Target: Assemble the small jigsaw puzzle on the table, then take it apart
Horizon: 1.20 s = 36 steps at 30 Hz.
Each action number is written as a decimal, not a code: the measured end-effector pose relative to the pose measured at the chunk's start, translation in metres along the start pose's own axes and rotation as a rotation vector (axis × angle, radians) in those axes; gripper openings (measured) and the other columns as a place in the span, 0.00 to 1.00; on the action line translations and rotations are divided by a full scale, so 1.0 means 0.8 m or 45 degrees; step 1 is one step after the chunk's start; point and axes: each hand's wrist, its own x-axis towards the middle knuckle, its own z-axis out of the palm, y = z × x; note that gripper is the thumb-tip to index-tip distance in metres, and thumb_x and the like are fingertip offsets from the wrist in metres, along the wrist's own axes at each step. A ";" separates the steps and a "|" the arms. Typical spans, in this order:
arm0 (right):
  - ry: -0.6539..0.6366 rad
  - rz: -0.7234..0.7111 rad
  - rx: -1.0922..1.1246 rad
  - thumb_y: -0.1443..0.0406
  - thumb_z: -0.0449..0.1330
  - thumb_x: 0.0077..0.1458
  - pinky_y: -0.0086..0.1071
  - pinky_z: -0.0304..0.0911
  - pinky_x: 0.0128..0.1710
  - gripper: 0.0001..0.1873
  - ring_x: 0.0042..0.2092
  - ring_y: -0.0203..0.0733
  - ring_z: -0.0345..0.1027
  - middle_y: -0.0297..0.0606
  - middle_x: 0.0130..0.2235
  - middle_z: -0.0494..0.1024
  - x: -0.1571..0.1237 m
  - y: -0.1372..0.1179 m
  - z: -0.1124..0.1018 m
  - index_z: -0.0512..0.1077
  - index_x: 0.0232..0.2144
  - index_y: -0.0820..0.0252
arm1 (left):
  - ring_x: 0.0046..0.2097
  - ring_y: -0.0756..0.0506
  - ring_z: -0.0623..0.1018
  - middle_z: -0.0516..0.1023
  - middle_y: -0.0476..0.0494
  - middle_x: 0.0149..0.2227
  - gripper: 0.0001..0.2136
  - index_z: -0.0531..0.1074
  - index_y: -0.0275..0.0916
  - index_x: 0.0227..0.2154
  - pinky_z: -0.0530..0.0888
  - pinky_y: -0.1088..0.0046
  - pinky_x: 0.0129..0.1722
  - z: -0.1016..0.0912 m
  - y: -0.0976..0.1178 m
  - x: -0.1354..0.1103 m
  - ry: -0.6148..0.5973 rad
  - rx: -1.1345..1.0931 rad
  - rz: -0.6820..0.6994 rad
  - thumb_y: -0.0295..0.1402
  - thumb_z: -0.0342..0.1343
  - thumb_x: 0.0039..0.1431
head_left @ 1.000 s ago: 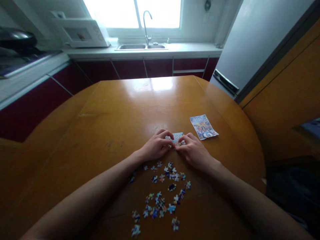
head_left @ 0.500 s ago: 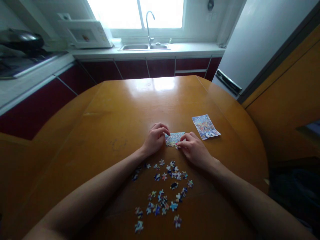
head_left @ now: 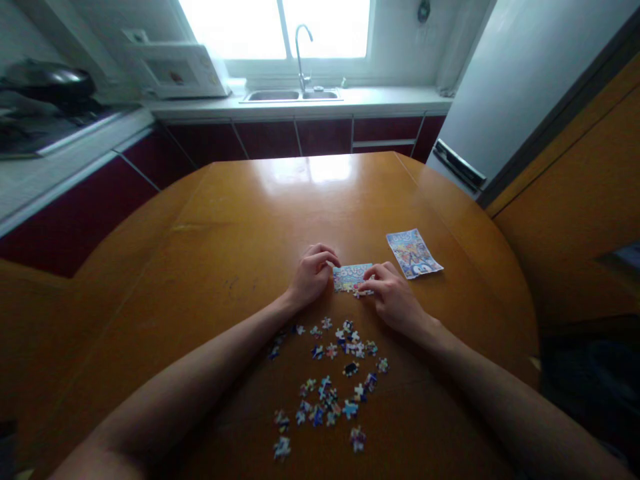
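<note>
A partly joined jigsaw puzzle (head_left: 350,275), pale blue along its top, lies flat on the wooden table. My left hand (head_left: 315,272) is at the puzzle's left edge, its fingers bent and pressed against that side. At the lower right of the puzzle is my right hand (head_left: 393,293), with thumb and fingertips closed on a small puzzle piece (head_left: 361,291) at the lower edge. The fingers partly hide this piece. Closer to me, between my forearms, several loose puzzle pieces (head_left: 317,415) are scattered, one of them mostly black (head_left: 351,368).
A printed picture sheet (head_left: 414,253) lies to the right beyond my right hand. The rounded wooden table (head_left: 240,213) reaches toward a counter with a sink (head_left: 273,96). A refrigerator (head_left: 480,87) stands at the right, a stove with a pan (head_left: 50,81) at the left.
The view has shifted slightly. My left fingers have drawn back a little from the puzzle's top left corner to its edge. My right hand stays at the lower right.
</note>
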 end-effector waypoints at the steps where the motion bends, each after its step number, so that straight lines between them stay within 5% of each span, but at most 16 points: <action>1: -0.013 -0.013 -0.009 0.77 0.57 0.57 0.41 0.65 0.47 0.16 0.47 0.47 0.62 0.41 0.43 0.75 0.000 0.000 0.001 0.81 0.36 0.55 | 0.43 0.44 0.73 0.75 0.45 0.36 0.14 0.77 0.39 0.27 0.72 0.63 0.47 0.000 -0.001 0.000 0.004 -0.003 -0.002 0.17 0.48 0.52; 17: -0.077 -0.021 0.021 0.77 0.58 0.57 0.43 0.66 0.49 0.16 0.47 0.48 0.62 0.41 0.43 0.76 0.001 0.002 0.001 0.81 0.35 0.53 | 0.43 0.44 0.73 0.75 0.45 0.35 0.14 0.76 0.39 0.26 0.70 0.63 0.47 0.000 0.002 0.000 0.008 -0.035 -0.018 0.17 0.48 0.52; 36: 0.066 -0.005 0.102 0.76 0.56 0.58 0.42 0.66 0.47 0.16 0.45 0.47 0.64 0.41 0.40 0.76 0.000 0.011 -0.006 0.82 0.36 0.55 | 0.42 0.45 0.74 0.75 0.46 0.35 0.15 0.76 0.39 0.25 0.71 0.65 0.46 0.002 -0.002 0.000 0.017 -0.089 -0.030 0.16 0.47 0.50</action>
